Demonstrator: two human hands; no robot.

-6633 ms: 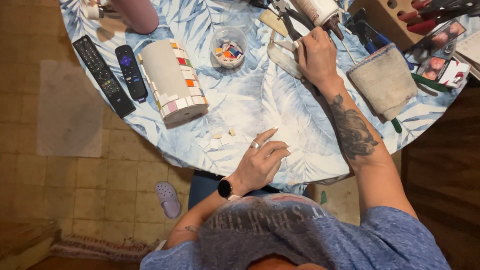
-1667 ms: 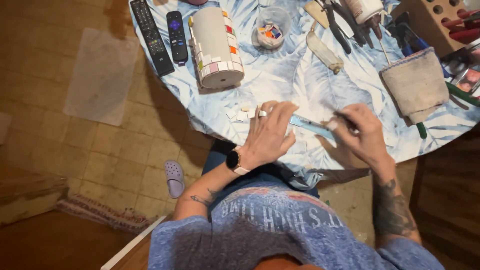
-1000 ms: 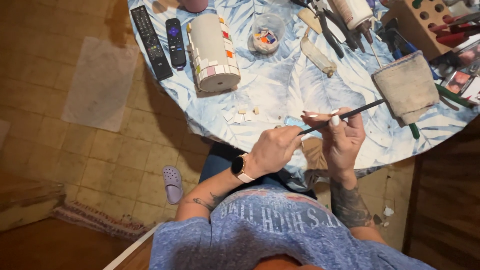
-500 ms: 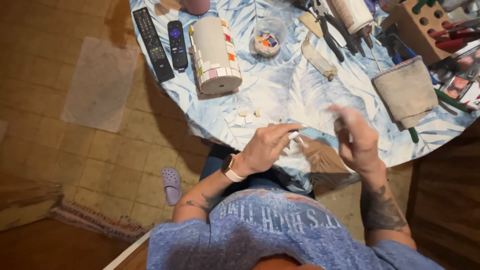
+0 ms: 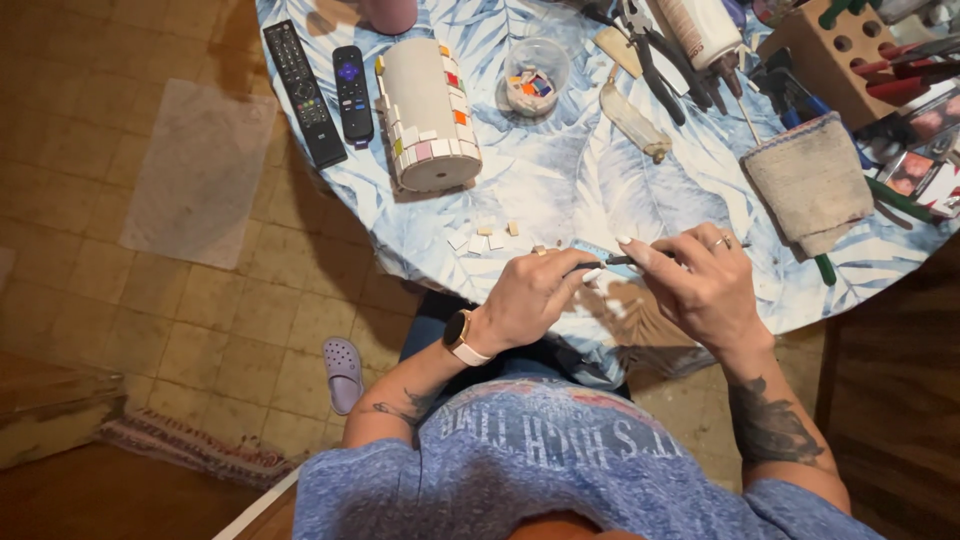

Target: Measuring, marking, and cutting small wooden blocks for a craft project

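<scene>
My left hand (image 5: 535,295) pinches a small white tile piece (image 5: 592,275) at the near edge of the round table (image 5: 560,190). Just to its right, my right hand (image 5: 700,285) holds a thin dark stick-like tool (image 5: 625,260) whose tip meets the piece. Both hands hover just above the blue leaf-print tablecloth. A few loose pale tile bits (image 5: 485,238) lie on the cloth just beyond my left hand. Farther off, a grey cylinder partly covered with coloured mosaic tiles (image 5: 428,115) lies on its side.
Two remote controls (image 5: 320,90) lie at the table's left. A clear cup of coloured tiles (image 5: 533,80), pliers (image 5: 655,60), a glue bottle (image 5: 705,35), a grey cloth pouch (image 5: 810,180) and a wooden tool block (image 5: 820,50) crowd the far right. Tiled floor with a purple clog (image 5: 343,372) lies below.
My right hand came back from the far side of the table to meet my left hand at the near edge, now holding the thin tool against the small piece.
</scene>
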